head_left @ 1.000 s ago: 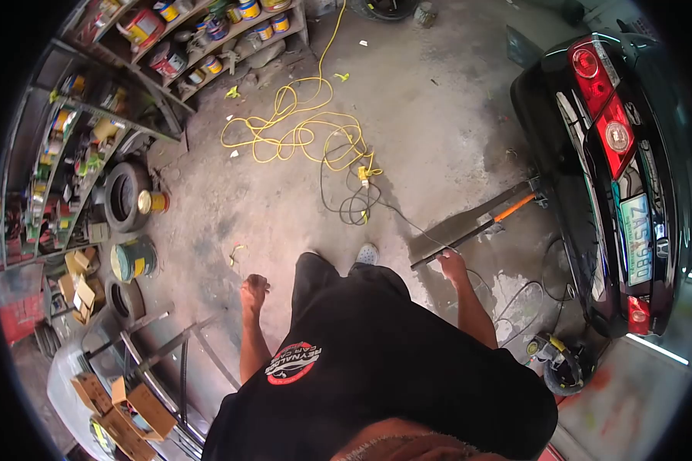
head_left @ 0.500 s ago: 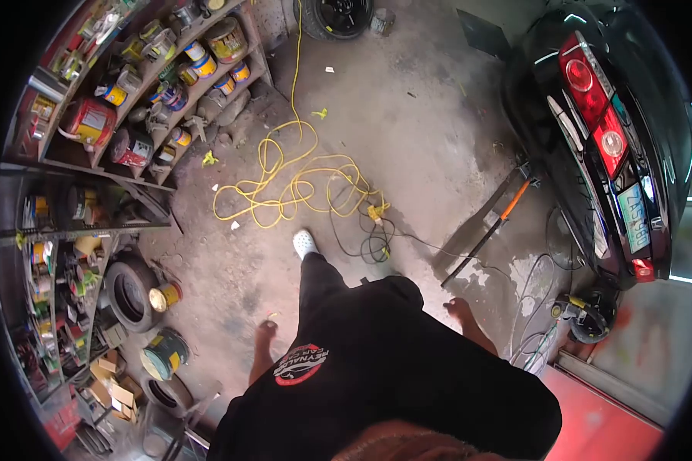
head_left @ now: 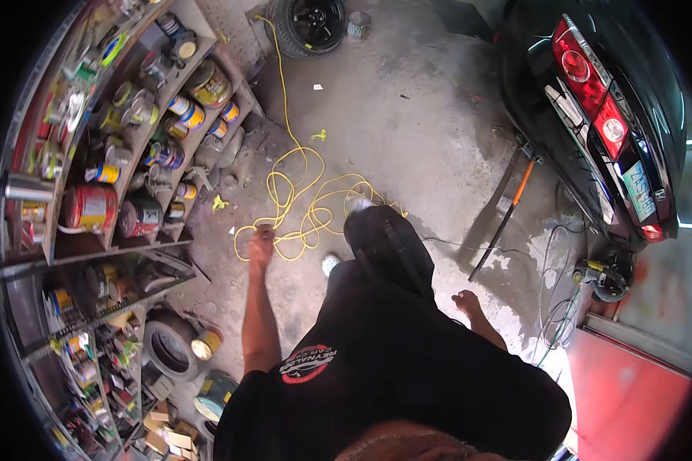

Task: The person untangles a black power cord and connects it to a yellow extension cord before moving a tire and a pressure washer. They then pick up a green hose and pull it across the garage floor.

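My left hand (head_left: 261, 240) is stretched forward at the left, over the edge of the yellow cable (head_left: 315, 223) that lies in loops on the floor. Its fingers look curled, but whether anything is in them cannot be made out. Lower on the right, my right hand (head_left: 464, 300) hangs near my hip with the fingers partly bent, too small to read clearly. One light shoe (head_left: 330, 264) shows below the cable; another (head_left: 357, 203) is among the loops.
Shelves (head_left: 200, 138) of paint cans stand at the left, with a tire (head_left: 169, 344) below them. A wheel (head_left: 307, 27) lies at the top. At the right are a dark car (head_left: 530, 84), an orange and black bar (head_left: 506, 219) and a machine (head_left: 606, 275).
My left hand has swung forward and up toward the cable. One foot has stepped forward into the loops. The view has shifted, with the shelves now larger at the left.
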A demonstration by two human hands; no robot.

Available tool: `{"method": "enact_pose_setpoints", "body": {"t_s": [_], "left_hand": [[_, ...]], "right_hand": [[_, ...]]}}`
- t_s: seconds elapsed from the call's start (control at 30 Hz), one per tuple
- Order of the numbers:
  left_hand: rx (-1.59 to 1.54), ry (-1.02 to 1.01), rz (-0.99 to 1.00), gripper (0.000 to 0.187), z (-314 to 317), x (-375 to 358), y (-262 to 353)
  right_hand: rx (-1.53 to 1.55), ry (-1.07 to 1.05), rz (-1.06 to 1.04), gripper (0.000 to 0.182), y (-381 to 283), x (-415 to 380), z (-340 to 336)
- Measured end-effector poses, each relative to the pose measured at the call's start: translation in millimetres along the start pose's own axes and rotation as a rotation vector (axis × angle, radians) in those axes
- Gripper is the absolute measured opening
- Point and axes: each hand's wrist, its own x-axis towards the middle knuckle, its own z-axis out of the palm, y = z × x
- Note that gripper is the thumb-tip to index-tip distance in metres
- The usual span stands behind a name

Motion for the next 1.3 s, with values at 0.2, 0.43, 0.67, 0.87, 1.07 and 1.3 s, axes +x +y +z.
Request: {"method": "enact_pose_setpoints", "body": {"t_s": [0.2,0.43,0.67,0.87,1.07,1.3], "left_hand": [[-0.224,-0.468,0.056,0.034,48.7,66.8,155.3],[-0.160,-0.358,-0.025,0.034,76.4,299.9,229.2],[0.380,-0.324,-0.250,0.041,139.7,394.8,168.7],[0.383,-0.810,-0.467,0.037,151.2,445.5,221.5],[0.263,-0.675,-0.384,0.039,183.5,601.5,310.7],[0.354,-0.731,-0.327,0.042,240.9,926.6,322.9]], "right_hand": [[-0.047,-0.008,-0.111,0.043,-71.3,64.4,-18.6],[-0.249,-0.146,-0.198,0.055,-170.1,279.8,-93.3],[0.340,0.157,-0.179,0.050,-350.2,346.2,-381.5],[0.470,0.239,-0.167,0.048,-413.6,421.7,-503.1],[0.437,0.201,-0.096,0.049,-453.5,510.4,-553.4],[0.413,0.108,0.205,0.053,-504.8,576.4,-605.0]]}}
